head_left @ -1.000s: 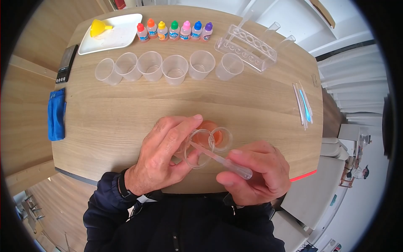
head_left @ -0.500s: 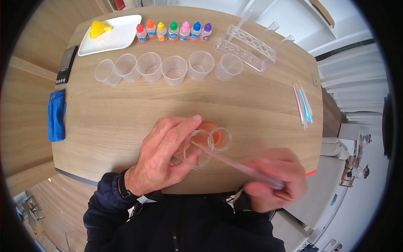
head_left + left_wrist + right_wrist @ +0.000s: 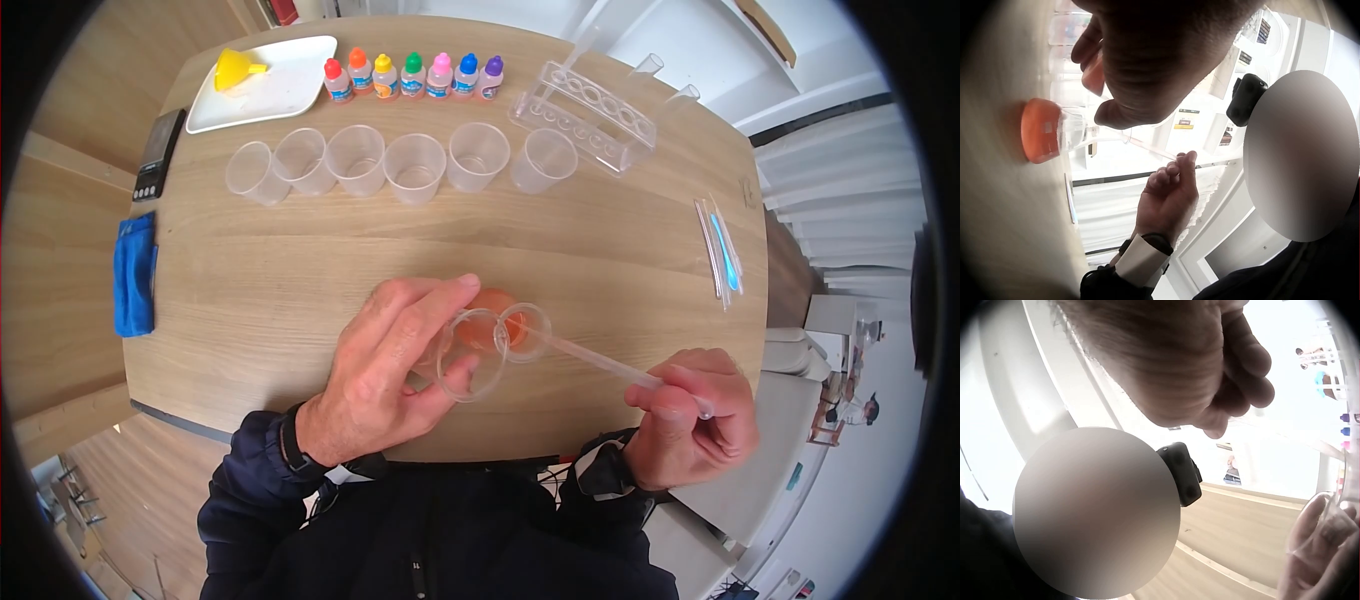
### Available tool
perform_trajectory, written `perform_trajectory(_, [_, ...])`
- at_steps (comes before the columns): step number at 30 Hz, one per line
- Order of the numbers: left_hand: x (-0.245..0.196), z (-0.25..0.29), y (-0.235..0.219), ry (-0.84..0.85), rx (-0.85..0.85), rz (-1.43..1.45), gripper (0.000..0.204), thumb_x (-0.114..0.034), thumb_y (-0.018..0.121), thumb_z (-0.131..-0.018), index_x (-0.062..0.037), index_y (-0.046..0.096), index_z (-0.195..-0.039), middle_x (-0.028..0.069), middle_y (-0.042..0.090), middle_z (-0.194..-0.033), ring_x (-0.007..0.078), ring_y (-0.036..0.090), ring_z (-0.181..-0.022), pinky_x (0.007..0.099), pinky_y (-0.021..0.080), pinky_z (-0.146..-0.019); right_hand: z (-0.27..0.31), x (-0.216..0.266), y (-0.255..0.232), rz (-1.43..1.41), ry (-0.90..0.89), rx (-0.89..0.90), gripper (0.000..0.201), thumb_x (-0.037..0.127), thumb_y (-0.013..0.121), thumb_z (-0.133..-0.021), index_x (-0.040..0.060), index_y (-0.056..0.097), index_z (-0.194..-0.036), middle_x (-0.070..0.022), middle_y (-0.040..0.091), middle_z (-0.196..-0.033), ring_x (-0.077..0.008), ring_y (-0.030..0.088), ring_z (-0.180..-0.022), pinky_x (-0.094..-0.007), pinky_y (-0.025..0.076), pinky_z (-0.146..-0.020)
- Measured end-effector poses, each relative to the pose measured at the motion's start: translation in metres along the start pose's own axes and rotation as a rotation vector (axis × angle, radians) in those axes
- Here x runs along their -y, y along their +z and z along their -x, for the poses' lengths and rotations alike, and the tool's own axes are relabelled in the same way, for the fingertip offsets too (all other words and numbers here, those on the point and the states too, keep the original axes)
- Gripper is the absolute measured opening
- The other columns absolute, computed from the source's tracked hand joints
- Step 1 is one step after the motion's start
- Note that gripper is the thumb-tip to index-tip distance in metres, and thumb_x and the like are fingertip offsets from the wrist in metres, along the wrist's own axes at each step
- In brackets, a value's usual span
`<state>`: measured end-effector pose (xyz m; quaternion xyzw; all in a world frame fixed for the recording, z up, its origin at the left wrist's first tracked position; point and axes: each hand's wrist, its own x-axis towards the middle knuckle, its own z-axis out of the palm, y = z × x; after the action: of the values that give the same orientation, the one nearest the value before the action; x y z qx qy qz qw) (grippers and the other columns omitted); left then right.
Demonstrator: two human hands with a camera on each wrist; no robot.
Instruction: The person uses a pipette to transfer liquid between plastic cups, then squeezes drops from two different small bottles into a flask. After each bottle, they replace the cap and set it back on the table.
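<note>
My left hand (image 3: 375,360) holds a clear plastic cup (image 3: 478,380) with orange liquid in it, raised beside a conical flask. The flask (image 3: 1041,131) stands upright on the table with orange-red liquid in its base; its open mouth shows right next to the cup's rim in the head view. Between thumb and fingers, my right hand (image 3: 700,420) pinches the bulb end of a clear plastic dropper (image 3: 600,362). The dropper slants down to the left, its tip at the flask's mouth. In the left wrist view the right hand (image 3: 1169,197) appears beyond the flask.
Several clear cups (image 3: 415,170) line the table's middle back, behind them several colour-capped bottles (image 3: 413,78). A test tube rack (image 3: 590,115) stands back right. Wrapped droppers (image 3: 722,250) lie right. At left are a white tray (image 3: 295,75), yellow funnel (image 3: 233,70), scale (image 3: 158,155) and blue cloth (image 3: 134,275).
My right hand has drawn back to the right with the dropper. The dropper's tip has gone from inside the cup to the flask's mouth. My left hand keeps its place with the cup.
</note>
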<state>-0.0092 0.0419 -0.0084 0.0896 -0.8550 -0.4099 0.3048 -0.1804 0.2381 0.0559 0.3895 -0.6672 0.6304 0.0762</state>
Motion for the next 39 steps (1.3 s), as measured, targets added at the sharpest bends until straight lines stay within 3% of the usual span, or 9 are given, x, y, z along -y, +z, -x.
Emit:
perform_trajectory(4, [0.0,0.001,0.0,-0.014,0.012,-0.005,0.069,-0.004,0.091,-0.084,0.0034,0.062,-0.146,0.0206,0.071,-0.124,0.0349,0.072,-0.106,0.0434,0.059,-0.09,-0.001,-0.003,0.006,-0.007,-0.038,-0.008,0.03,0.017,0.102,-0.08,0.0012,0.079,-0.092,-0.0116,0.073,-0.071,-0.018,0.064,-0.057,-0.0276,0.041,-0.053])
perform_trajectory(7, [-0.002,-0.004,0.002,0.023,-0.048,0.013,0.076,0.006,0.087,-0.076,-0.0007,0.064,-0.148,0.0148,0.07,-0.12,0.0255,0.067,-0.087,0.0388,0.057,-0.074,-0.003,-0.007,-0.001,-0.055,-0.085,-0.05,0.027,0.014,0.099,-0.084,0.0009,0.079,-0.096,-0.0113,0.072,-0.068,-0.0179,0.061,-0.05,-0.0271,0.04,-0.05])
perform_trajectory(11, [0.0,0.001,0.0,-0.021,0.011,-0.002,0.069,-0.004,0.091,-0.083,0.0044,0.062,-0.146,0.0212,0.071,-0.124,0.0355,0.071,-0.106,0.0435,0.059,-0.09,-0.009,0.006,-0.007,-0.247,-0.097,-0.075,0.025,0.012,0.094,-0.089,0.0001,0.077,-0.103,-0.0092,0.069,-0.062,-0.0182,0.061,-0.044,-0.0278,0.042,-0.044])
perform_trajectory(15, [-0.001,0.001,0.0,-0.026,0.013,0.009,0.069,-0.004,0.091,-0.084,0.0052,0.062,-0.146,0.0214,0.071,-0.123,0.036,0.071,-0.107,0.0436,0.059,-0.091,-0.006,0.006,0.001,-0.218,-0.116,0.217,0.026,0.017,0.093,-0.091,0.0026,0.077,-0.105,-0.008,0.071,-0.067,-0.0178,0.065,-0.052,-0.0273,0.044,-0.046])
perform_trajectory(16, [0.0,0.0,0.001,-0.02,0.011,0.009,0.069,-0.003,0.091,-0.084,0.0054,0.061,-0.146,0.0214,0.071,-0.123,0.036,0.071,-0.107,0.0436,0.059,-0.092,-0.004,0.011,0.016,-0.128,-0.132,0.23,0.023,0.021,0.089,-0.097,0.0041,0.076,-0.105,-0.0085,0.072,-0.069,-0.0164,0.064,-0.054,-0.0254,0.043,-0.049])
perform_trajectory(19, [-0.002,-0.003,0.001,0.005,-0.022,0.015,0.073,0.004,0.088,-0.078,0.002,0.064,-0.147,0.02,0.071,-0.126,0.0362,0.071,-0.104,0.0431,0.059,-0.084,-0.003,0.008,0.037,-0.018,-0.168,0.261,0.031,0.024,0.096,-0.088,0.0074,0.076,-0.105,-0.0058,0.071,-0.07,-0.0167,0.061,-0.053,-0.0279,0.041,-0.049])
perform_trajectory(21, [-0.002,-0.003,0.0,0.003,-0.014,0.01,0.073,0.004,0.087,-0.078,0.0023,0.064,-0.147,0.0208,0.071,-0.127,0.0377,0.071,-0.106,0.0437,0.06,-0.086,-0.001,0.005,0.04,0.05,-0.182,0.292,0.034,0.023,0.099,-0.083,0.0095,0.076,-0.103,-0.0045,0.071,-0.069,-0.0173,0.06,-0.053,-0.0291,0.04,-0.049])
perform_trajectory(25, [-0.001,-0.002,0.0,-0.003,-0.002,0.004,0.073,0.003,0.087,-0.078,0.0026,0.063,-0.147,0.0212,0.071,-0.126,0.0379,0.071,-0.107,0.0437,0.06,-0.087,-0.004,0.002,0.044,0.013,-0.206,0.342,0.036,0.002,0.099,-0.074,0.0012,0.08,-0.104,-0.0066,0.074,-0.074,-0.0193,0.068,-0.057,-0.0295,0.05,-0.051])
perform_trajectory(39, [0.0,-0.002,0.001,0.022,-0.013,0.003,0.071,0.003,0.086,-0.08,0.0033,0.063,-0.148,0.0209,0.071,-0.125,0.0366,0.071,-0.104,0.0431,0.06,-0.085,-0.007,0.005,0.043,-0.04,-0.091,0.373,0.046,0.006,0.103,-0.071,0.0049,0.08,-0.11,-0.0055,0.072,-0.076,-0.0184,0.067,-0.058,-0.029,0.049,-0.053])
